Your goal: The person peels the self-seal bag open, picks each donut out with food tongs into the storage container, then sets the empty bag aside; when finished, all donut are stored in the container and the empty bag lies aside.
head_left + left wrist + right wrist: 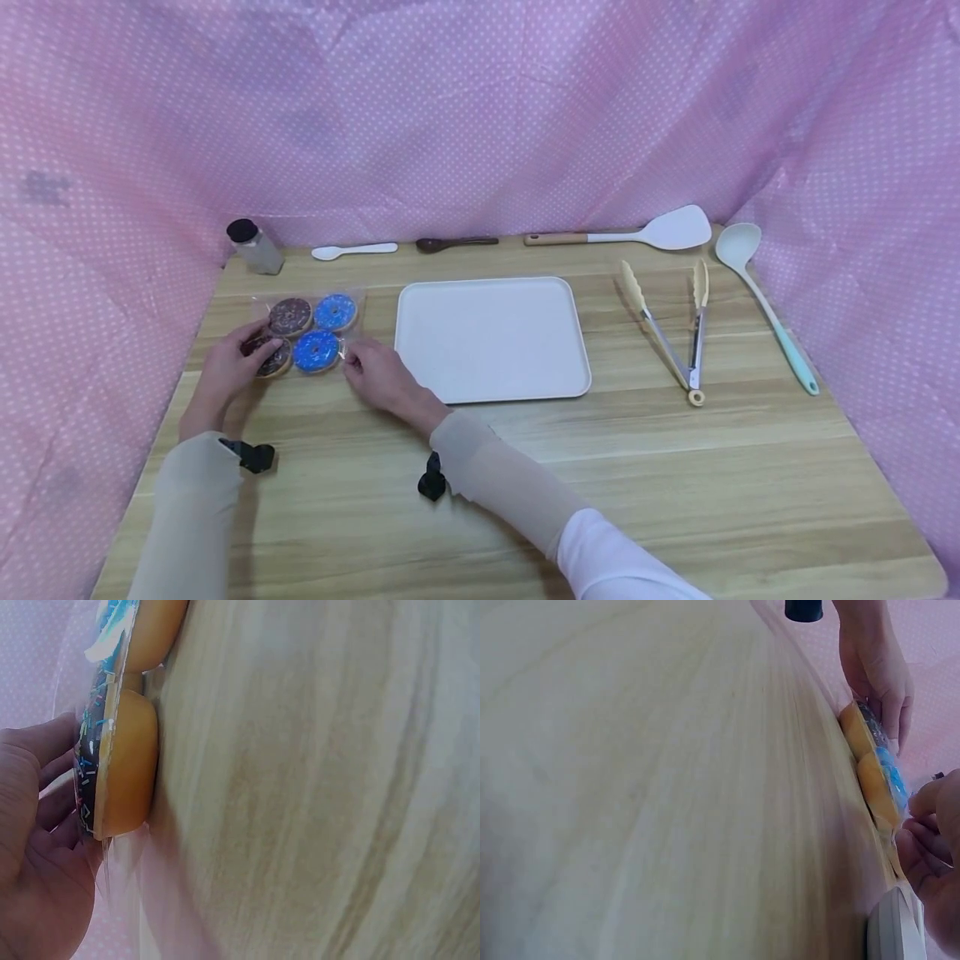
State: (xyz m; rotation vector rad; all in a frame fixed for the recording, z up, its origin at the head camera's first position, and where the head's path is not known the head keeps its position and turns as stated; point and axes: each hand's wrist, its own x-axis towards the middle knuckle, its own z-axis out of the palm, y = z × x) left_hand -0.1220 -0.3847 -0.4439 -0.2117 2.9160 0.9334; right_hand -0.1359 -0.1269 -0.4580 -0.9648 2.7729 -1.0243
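A clear plastic packet of doughnuts [309, 332] lies on the wooden table [525, 467] at the left. It holds two chocolate and two blue-iced ones. My left hand [258, 346] grips the packet's left end, fingers over the near chocolate doughnut [272, 357]. In the left wrist view that doughnut [124, 765] sits edge-on beside the left hand [37, 825]. My right hand [352, 362] pinches the packet's right edge by the near blue doughnut [315, 350]. The right wrist view shows the packet [874, 765] between the right hand [930, 825] and the left hand [877, 667].
A white tray [491, 342] lies just right of the packet. Tongs [675, 333] and a ladle [757, 292] lie further right. Along the back are a spatula [637, 233], brown spoon [456, 243], white spoon [352, 250] and shaker [255, 246]. Pink dotted cloth walls three sides.
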